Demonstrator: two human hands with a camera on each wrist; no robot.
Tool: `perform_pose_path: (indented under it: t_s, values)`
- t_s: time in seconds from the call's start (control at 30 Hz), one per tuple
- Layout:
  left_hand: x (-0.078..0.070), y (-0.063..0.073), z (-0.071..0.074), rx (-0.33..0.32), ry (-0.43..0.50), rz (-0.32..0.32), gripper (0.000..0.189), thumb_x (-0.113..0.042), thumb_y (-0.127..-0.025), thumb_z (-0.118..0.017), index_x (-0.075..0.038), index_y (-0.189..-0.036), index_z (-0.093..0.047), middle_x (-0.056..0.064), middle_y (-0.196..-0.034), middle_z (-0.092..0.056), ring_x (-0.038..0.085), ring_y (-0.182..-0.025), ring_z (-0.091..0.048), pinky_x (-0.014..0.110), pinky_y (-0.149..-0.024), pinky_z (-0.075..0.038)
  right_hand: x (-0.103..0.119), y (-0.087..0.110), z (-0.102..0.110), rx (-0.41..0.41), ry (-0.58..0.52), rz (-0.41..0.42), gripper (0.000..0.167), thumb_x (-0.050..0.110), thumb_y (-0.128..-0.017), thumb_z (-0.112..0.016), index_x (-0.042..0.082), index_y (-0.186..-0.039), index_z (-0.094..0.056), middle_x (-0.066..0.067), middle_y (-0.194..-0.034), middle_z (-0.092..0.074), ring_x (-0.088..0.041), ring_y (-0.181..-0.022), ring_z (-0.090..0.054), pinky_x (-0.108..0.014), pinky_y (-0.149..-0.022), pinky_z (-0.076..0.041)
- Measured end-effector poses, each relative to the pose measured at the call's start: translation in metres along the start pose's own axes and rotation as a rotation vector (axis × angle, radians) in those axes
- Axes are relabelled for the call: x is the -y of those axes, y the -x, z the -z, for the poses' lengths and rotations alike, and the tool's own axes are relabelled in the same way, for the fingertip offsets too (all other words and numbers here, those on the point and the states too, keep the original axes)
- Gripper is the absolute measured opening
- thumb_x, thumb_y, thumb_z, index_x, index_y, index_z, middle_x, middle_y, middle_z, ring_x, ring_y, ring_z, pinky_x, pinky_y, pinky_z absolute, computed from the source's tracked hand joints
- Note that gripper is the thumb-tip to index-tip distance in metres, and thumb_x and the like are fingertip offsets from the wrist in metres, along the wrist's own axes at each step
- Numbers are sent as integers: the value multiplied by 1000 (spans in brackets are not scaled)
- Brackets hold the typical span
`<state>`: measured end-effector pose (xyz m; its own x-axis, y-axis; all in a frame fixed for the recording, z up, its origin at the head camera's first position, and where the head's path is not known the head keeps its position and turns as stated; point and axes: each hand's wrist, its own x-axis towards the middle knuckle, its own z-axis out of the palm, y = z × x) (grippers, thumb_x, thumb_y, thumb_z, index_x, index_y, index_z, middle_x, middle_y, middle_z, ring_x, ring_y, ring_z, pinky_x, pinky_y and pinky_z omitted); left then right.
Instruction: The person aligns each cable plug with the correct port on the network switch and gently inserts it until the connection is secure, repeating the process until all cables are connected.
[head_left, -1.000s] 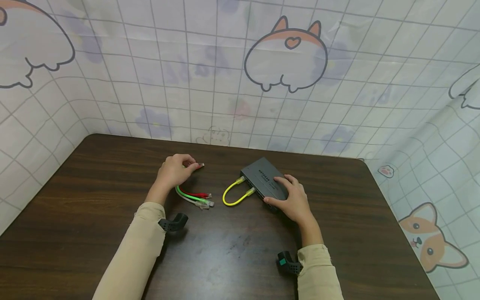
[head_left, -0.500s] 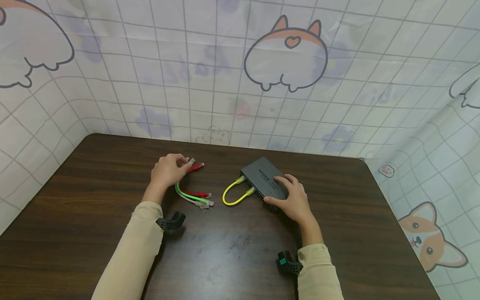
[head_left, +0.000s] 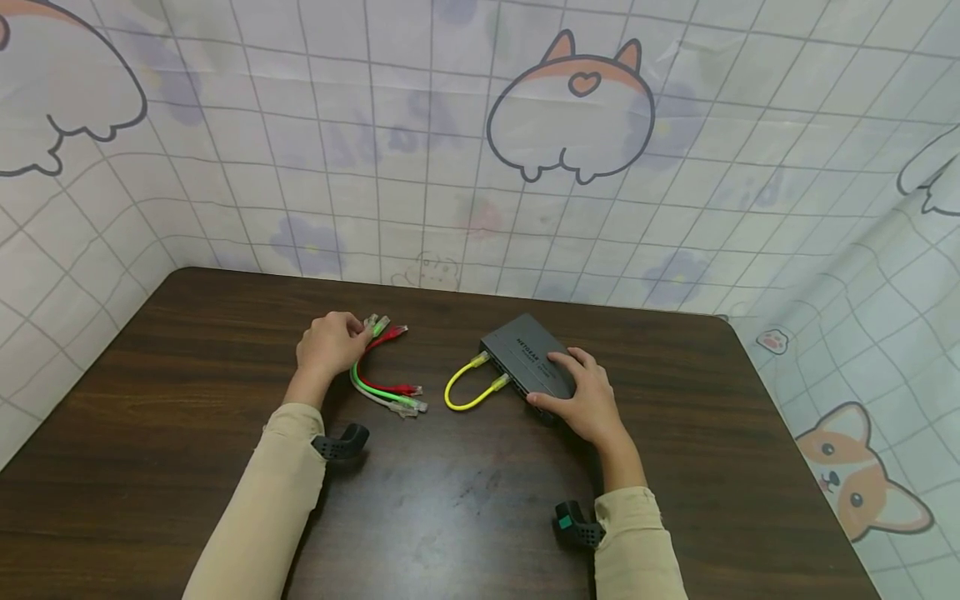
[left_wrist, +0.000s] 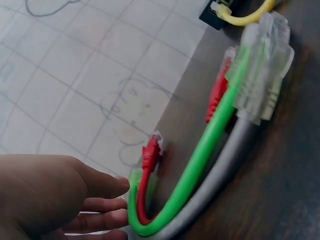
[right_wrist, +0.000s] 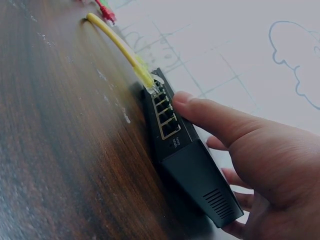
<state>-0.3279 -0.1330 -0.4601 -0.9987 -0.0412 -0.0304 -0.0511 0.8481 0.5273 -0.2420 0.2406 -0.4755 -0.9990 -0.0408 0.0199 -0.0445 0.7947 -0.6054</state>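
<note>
In the head view my right hand (head_left: 588, 400) steadies the black Netgear network switch (head_left: 525, 350), thumb at its port-side edge and the other fingers across its top and far side. A short yellow network cable (head_left: 457, 402) loops out, both plugs at the switch's ports. My left hand (head_left: 328, 346) is at the far ends of a green cable (left_wrist: 192, 177) and a grey cable (left_wrist: 210, 185). In the left wrist view its fingertips meet the green cable's edge, with nothing visible between thumb and fingers. A red cable (head_left: 392, 388) curves beside them.
The dark wooden table (head_left: 450, 517) carries everything. Behind and beside it hangs a white gridded curtain (head_left: 420, 192) with cartoon dogs. Open ports (right_wrist: 166, 116) show along the switch's side. Black cameras sit on both wrists.
My left hand has drawn leftward off the cables' far ends, uncovering the red plug and then the green and grey plugs. The right hand and the switch have stayed put.
</note>
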Motion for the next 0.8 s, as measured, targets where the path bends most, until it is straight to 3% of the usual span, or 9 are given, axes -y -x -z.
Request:
perform_pose_path:
  t_s: [0.23,0.4,0.57,0.8]
  values:
    - [-1,0,-4,-7,-17,16,27,-32,-93,-57,-9,-101,-70,13,-98,-69,35,-86,-64,41,-61,-45,1,0,0,3,-4,-1,76,47,-79,-76,20,-144,-45,-14,-157,-26,-41,-137,-29,-64,-103,-28]
    - [0,-1,-5,26,-12,40,26,-31,-92,-54,-10,-99,-68,18,-108,-67,39,-93,-64,46,-66,-49,1,0,0,2,-4,-3,76,47,-79,-76,20,-143,-45,-14,-156,-26,-41,-136,-30,-64,-102,-29]
    - [2,-3,-6,45,28,65,28,-33,-92,-54,-9,-100,-66,18,-109,-66,40,-96,-63,46,-68,-49,0,0,0,1,-5,0,76,47,-79,-76,20,-143,-46,-14,-156,-26,-41,-136,-30,-64,-102,-29]
    - [4,-2,-1,58,106,48,32,-33,-94,-54,-7,-109,-63,15,-108,-68,37,-96,-63,44,-70,-48,0,0,0,-2,-4,4,76,47,-79,-76,20,-143,-46,-14,-156,-26,-42,-136,-30,-63,-102,-29]
